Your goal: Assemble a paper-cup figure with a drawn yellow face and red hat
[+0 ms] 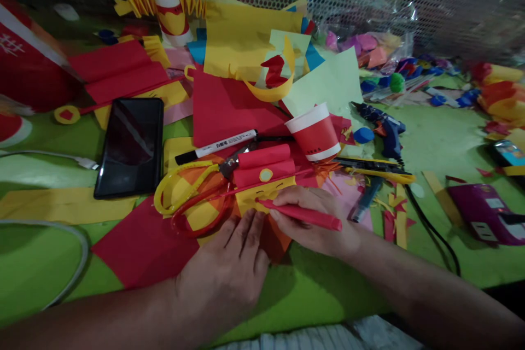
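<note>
My right hand is closed around a red marker, its tip on a small yellow paper face with thin drawn eyes. Red paper rolls with a yellow dot form the top of that face piece. My left hand lies flat, fingers spread, on the lower edge of the yellow paper and the orange sheet under it. Scissors with yellow and red handles lie just left of the face. Above them is a black and white marker. A red and white paper cup lies tilted behind my right hand.
A black phone with a white cable lies at the left. Red paper and yellow paper are piled behind. At the right are a blue glue gun, a yellow cutter and a purple box. A finished-looking paper figure stands at the back.
</note>
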Demonstrator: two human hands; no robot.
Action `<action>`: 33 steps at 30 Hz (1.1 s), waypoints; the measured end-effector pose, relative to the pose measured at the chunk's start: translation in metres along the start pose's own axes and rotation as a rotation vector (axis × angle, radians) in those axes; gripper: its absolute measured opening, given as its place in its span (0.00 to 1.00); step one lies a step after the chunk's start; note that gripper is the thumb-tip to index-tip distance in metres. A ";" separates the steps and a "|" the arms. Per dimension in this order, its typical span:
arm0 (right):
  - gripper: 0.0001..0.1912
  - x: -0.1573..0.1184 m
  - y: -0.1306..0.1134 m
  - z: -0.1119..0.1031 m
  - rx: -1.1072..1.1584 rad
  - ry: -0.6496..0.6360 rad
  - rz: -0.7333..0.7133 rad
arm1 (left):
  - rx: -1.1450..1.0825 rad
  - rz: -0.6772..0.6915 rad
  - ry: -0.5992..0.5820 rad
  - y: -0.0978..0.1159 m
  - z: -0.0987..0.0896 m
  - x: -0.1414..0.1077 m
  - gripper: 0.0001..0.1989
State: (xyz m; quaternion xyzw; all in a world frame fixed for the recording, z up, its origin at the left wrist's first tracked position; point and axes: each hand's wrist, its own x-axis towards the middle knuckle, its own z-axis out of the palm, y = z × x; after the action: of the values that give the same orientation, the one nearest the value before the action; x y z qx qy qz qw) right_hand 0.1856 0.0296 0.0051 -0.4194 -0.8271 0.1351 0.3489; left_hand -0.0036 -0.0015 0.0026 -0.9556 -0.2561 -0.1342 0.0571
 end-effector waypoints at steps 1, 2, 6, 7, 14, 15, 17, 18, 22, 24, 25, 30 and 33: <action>0.03 0.000 0.000 0.000 -0.006 0.001 0.005 | -0.002 0.000 -0.001 0.000 0.000 0.000 0.11; 0.03 0.000 0.000 0.000 -0.010 0.002 0.011 | -0.003 0.001 0.002 0.000 0.000 0.000 0.11; 0.02 0.001 -0.001 0.001 0.013 0.005 0.013 | 0.003 0.003 0.029 0.000 0.001 0.000 0.12; 0.02 0.001 -0.001 0.000 0.028 0.008 0.017 | 0.002 0.000 0.034 0.000 0.001 0.000 0.12; 0.04 -0.003 -0.002 -0.018 0.312 0.243 0.340 | 0.006 0.019 0.062 -0.001 -0.002 0.001 0.13; 0.05 -0.004 -0.002 -0.021 0.347 0.291 0.377 | 0.009 0.036 0.067 -0.002 -0.004 0.001 0.12; 0.07 -0.006 0.000 -0.025 0.410 0.349 0.432 | 0.016 0.069 0.065 0.000 -0.010 0.004 0.12; 0.07 -0.007 0.001 -0.026 0.442 0.365 0.446 | 0.021 0.081 0.065 0.001 -0.012 0.005 0.12; 0.07 -0.015 0.009 -0.025 0.461 0.403 0.476 | 0.034 0.096 0.077 0.014 -0.020 0.016 0.11; 0.07 -0.018 0.012 -0.024 0.435 0.426 0.482 | 0.023 0.089 0.095 0.023 -0.019 0.025 0.11; 0.07 -0.020 0.013 -0.025 0.419 0.430 0.473 | 0.019 0.083 0.106 0.027 -0.017 0.030 0.11; 0.04 -0.021 0.011 -0.025 0.289 0.336 0.360 | 0.072 0.001 0.148 0.036 -0.001 0.047 0.10; 0.04 -0.020 0.012 -0.021 0.242 0.278 0.281 | 0.085 -0.025 0.104 0.031 0.009 0.047 0.10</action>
State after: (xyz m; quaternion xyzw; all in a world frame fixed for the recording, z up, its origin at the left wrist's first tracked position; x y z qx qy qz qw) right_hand 0.2158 0.0196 0.0044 -0.5001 -0.6824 0.2216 0.4850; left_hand 0.0534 -0.0045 0.0061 -0.9408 -0.2700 -0.1734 0.1093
